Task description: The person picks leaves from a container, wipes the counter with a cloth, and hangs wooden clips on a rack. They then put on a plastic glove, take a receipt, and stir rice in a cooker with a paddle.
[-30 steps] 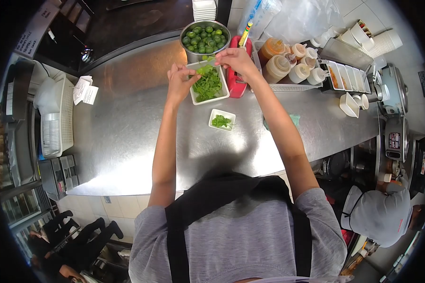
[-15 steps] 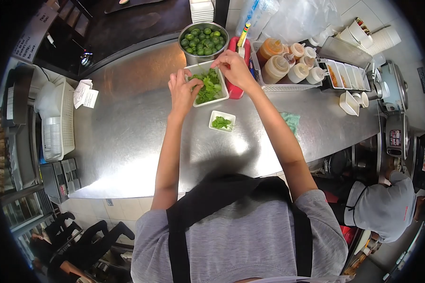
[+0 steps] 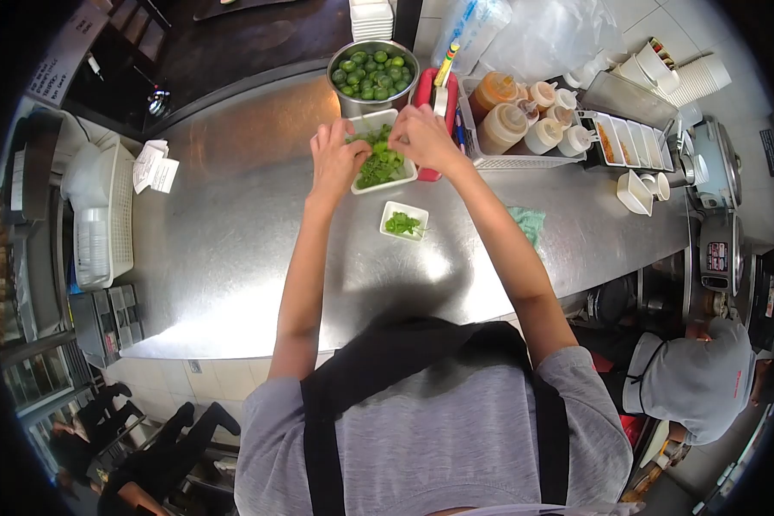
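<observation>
A white rectangular tray [image 3: 385, 184] of green herbs, which look like cilantro [image 3: 375, 172], sits on the steel counter. Over its left side, my left hand [image 3: 335, 159] has thumb and fingers pinched together at the leaves. My right hand [image 3: 428, 142] reaches in from the right, its fingertips closed on herb leaves too. What exactly lies between the fingertips is small and partly hidden by the hands. Nearer to me stands a small white dish [image 3: 418, 211] with a few herb sprigs [image 3: 401, 224] in it, one stem poking over its right edge.
Behind the tray stands a metal pot of green limes [image 3: 371, 76]. To the right are a red holder [image 3: 430, 95], a basket of squeeze bottles [image 3: 502, 127], a green cloth [image 3: 527, 225] and a divided container [image 3: 632, 142]. Papers [image 3: 155, 168] lie left. A co-worker [image 3: 697, 378] is at right.
My right hand has lowered slightly into the tray, closer to my left hand. My left hand stays over the tray's left side. The small dish has not moved.
</observation>
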Demonstrator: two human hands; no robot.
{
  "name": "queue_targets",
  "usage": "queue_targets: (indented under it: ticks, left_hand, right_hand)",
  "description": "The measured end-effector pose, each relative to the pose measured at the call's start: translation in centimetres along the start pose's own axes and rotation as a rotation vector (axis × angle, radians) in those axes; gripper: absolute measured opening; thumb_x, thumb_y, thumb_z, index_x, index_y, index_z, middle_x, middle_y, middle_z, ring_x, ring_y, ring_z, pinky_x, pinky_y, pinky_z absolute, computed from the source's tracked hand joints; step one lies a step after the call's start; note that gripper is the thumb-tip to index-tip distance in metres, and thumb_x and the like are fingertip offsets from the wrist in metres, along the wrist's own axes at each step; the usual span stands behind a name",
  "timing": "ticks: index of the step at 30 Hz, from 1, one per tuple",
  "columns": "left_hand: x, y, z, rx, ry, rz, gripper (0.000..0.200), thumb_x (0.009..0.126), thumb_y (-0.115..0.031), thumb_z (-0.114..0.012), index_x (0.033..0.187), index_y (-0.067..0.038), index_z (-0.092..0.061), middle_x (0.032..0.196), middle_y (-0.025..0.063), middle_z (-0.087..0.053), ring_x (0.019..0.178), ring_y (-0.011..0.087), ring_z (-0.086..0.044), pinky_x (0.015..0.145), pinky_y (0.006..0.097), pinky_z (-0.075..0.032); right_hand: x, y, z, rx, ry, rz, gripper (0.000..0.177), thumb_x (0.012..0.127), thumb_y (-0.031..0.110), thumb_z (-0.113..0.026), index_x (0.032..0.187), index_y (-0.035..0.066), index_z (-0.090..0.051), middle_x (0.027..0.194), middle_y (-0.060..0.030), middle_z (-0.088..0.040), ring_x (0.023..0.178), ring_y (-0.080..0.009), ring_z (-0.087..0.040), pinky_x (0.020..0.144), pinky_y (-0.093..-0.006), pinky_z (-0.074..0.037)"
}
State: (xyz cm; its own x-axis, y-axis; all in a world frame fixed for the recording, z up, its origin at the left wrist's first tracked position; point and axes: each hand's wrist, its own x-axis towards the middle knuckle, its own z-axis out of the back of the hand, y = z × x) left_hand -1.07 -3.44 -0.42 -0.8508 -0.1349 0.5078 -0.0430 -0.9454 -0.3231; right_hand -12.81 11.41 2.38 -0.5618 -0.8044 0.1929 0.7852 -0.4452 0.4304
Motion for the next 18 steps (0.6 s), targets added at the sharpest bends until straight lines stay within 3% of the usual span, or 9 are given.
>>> queue_targets:
  ticks: [2, 6, 12, 15, 18]
  left_hand:
    - [-0.3, 0.5, -0.3, 0.009, 0.031, -0.018, 0.009, 0.065, -0.015, -0.071, 0.073, -0.017, -0.07, 0.099, 0.0019, -0.045, 0.097, 0.0238, -0.041, 0.081, 0.0379, -0.033]
    - [-0.7, -0.1, -0.2, 0.011, 0.067, 0.009, 0.01, 0.065, -0.015, -0.072, 0.074, -0.018, -0.069, 0.1, 0.0018, -0.044, 0.098, 0.024, -0.041, 0.082, 0.0387, -0.033]
    - [-0.2, 0.3, 0.1, 0.045, 0.027, 0.035, 0.01, 0.064, -0.014, -0.072, 0.073, -0.017, -0.07, 0.098, 0.0022, -0.045, 0.097, 0.0241, -0.041, 0.081, 0.0385, -0.033]
    - [0.7, 1.2, 0.4, 0.038, -0.007, 0.124, 0.012, 0.065, -0.015, -0.073, 0.076, -0.016, -0.07, 0.096, 0.0029, -0.046, 0.095, 0.025, -0.042, 0.079, 0.0393, -0.035]
    - [0.7, 1.8, 0.1, -0.006, 0.039, 0.244, 0.011, 0.066, -0.017, -0.073, 0.077, -0.015, -0.071, 0.093, 0.0036, -0.047, 0.093, 0.0257, -0.043, 0.076, 0.0399, -0.037]
  right_hand:
    - [0.1, 0.1, -0.6, -0.044, -0.006, -0.046, 0.005, 0.072, 0.02, -0.068, 0.075, 0.016, -0.07, 0.091, -0.0043, -0.057, 0.093, -0.0271, -0.048, 0.077, -0.0411, -0.039]
    - [0.9, 1.6, -0.2, 0.072, -0.267, 0.039, 0.003, 0.071, 0.015, -0.067, 0.074, 0.016, -0.069, 0.089, -0.0017, -0.055, 0.093, -0.0237, -0.048, 0.075, -0.0397, -0.037]
    - [0.4, 2.5, -0.1, -0.06, -0.133, 0.147, 0.007, 0.069, 0.013, -0.069, 0.075, 0.017, -0.068, 0.091, 0.0013, -0.052, 0.094, -0.0207, -0.046, 0.075, -0.0345, -0.034]
    - [0.0, 2.6, -0.1, -0.081, -0.176, 0.139, 0.009, 0.066, 0.011, -0.069, 0.073, 0.018, -0.069, 0.088, 0.0016, -0.05, 0.092, -0.0197, -0.044, 0.074, -0.0341, -0.033]
    - [-0.5, 2.5, -0.4, -0.181, 0.055, 0.185, 0.012, 0.07, 0.011, -0.062, 0.069, 0.02, -0.07, 0.085, -0.001, -0.05, 0.094, -0.0204, -0.045, 0.077, -0.0363, -0.032]
